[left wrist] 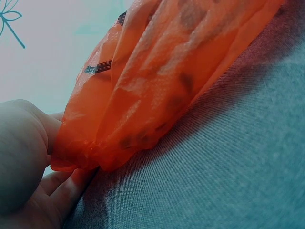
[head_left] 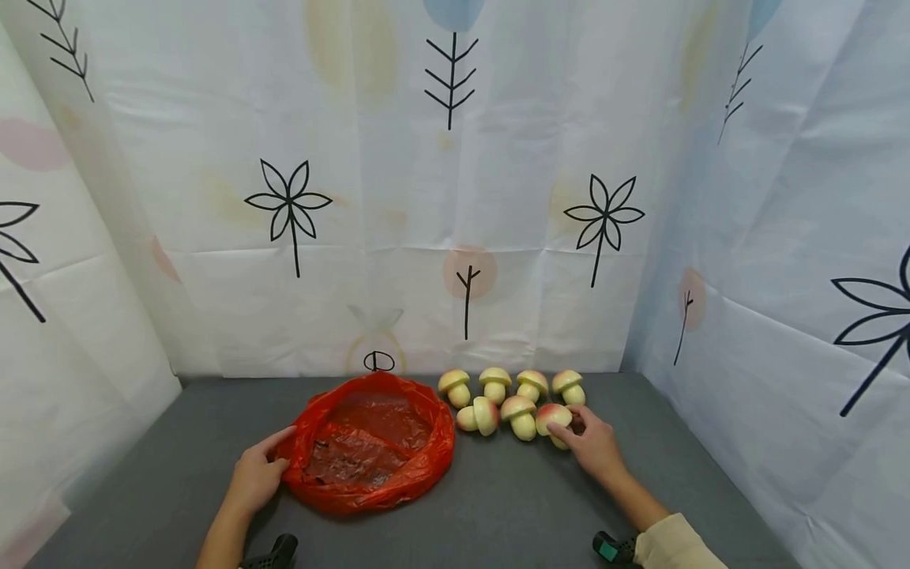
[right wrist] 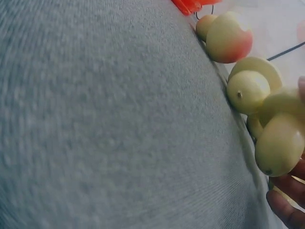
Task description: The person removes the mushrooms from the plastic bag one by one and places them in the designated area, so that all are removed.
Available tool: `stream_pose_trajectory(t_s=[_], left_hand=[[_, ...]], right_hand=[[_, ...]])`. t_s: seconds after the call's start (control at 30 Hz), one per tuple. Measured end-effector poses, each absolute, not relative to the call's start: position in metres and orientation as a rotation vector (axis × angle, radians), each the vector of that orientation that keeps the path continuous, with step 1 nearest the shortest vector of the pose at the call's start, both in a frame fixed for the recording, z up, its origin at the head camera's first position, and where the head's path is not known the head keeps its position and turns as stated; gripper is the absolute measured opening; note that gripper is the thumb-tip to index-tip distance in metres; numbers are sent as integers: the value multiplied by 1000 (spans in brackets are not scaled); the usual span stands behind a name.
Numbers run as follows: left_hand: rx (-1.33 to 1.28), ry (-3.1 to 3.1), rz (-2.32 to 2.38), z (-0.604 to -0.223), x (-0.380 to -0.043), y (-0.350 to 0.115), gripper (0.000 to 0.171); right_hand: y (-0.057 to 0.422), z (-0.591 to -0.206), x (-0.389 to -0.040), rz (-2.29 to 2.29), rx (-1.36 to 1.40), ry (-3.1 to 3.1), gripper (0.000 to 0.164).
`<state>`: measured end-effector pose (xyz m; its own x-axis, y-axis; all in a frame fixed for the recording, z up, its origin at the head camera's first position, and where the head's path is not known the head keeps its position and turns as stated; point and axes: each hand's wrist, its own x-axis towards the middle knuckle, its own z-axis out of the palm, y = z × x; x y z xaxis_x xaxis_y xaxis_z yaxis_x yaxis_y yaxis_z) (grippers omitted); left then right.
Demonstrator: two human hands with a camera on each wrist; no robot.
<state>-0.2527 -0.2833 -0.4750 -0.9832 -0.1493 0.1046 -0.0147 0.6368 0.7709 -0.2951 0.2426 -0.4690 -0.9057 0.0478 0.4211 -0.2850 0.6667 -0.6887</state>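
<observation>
A red plastic bag point(head_left: 439, 454) lies with its wide mouth facing up, its rim rolled into a ring. My left hand point(head_left: 254, 476) holds the bag's left edge, thumb on the near side; in the left wrist view the gathered red plastic point(left wrist: 138, 90) sits between thumb and fingers. With my right hand point(head_left: 599, 449) I pinch a toy mushroom point(head_left: 552, 419) by its red-blushed cap, at the right end of the front row. Its pale rounded stem point(right wrist: 280, 145) points at the right wrist camera, and fingers point(right wrist: 288, 205) curl beside it.
Beside it in the front row are an upright mushroom point(head_left: 520, 417) and one lying on its side point(head_left: 479, 416). Several more, such as the mushroom point(head_left: 494, 385), stand behind. They sit on a dark grey tabletop point(head_left: 512, 506), with a white patterned curtain point(head_left: 526, 316) at the back.
</observation>
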Motion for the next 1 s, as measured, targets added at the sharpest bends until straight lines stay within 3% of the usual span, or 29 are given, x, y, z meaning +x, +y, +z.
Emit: stream_pose_trajectory(t_s=[0.63, 1.0], left_hand=[[149, -2696, -1272, -473, -253, -281, 56], [146, -2697, -1286, -475, -252, -282, 56]], right_hand=[[255, -470, -297, 981, 163, -2646, 66], [263, -467, -289, 923, 331, -2716, 78]])
